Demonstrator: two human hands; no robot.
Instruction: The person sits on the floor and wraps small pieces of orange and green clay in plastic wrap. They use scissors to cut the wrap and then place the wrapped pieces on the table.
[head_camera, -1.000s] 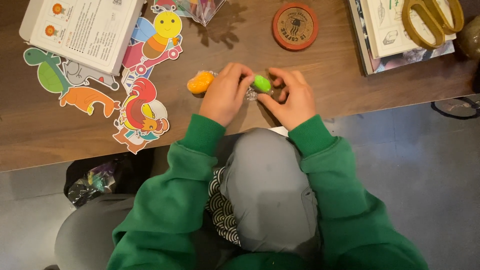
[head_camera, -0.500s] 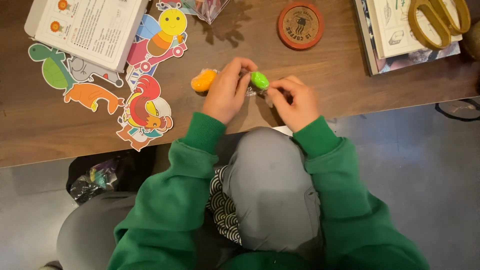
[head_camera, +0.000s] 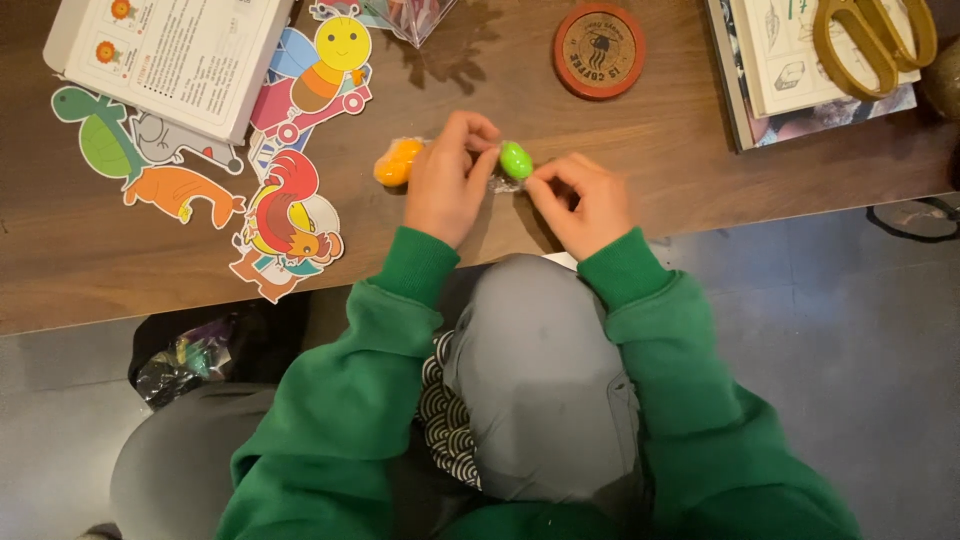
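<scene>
honestly not much has shifted in the last second, but the small stuff counts. nearest the camera, at the bottom of the frame, are green sleeves and a grey knee, and just past them both hands sit at the table (head_camera: 700, 170) edge. the left hand (head_camera: 447, 182) has its fingers curled shut, pinching one end of a clear wrapper (head_camera: 505, 182). the right hand (head_camera: 583, 203) pinches the other end, fingers closed too. the green piece (head_camera: 516, 159) sits between them in the middle of the frame. compared with a second ago the hands have drifted a touch apart and the green piece rides higher, more exposed above the fingertips, so i'd guess the wrapper is being pulled open around it, though it's too small to say whether the film has split.

just left of the left hand, an orange piece (head_camera: 397, 161) lies on the table in its own clear wrap, touching or nearly touching the knuckles, same spot as before.

further out: animal cutouts (head_camera: 285, 215) spread over the left side, partly under a white box (head_camera: 170, 55) at upper left, closed, contents hidden. a crinkly clear bag (head_camera: 415, 15) pokes in at the top edge with something colourful inside, can't tell what. a round red coaster (head_camera: 599, 49) sits upper centre, and gold scissors (head_camera: 875, 40) lie on booklets upper right.
</scene>
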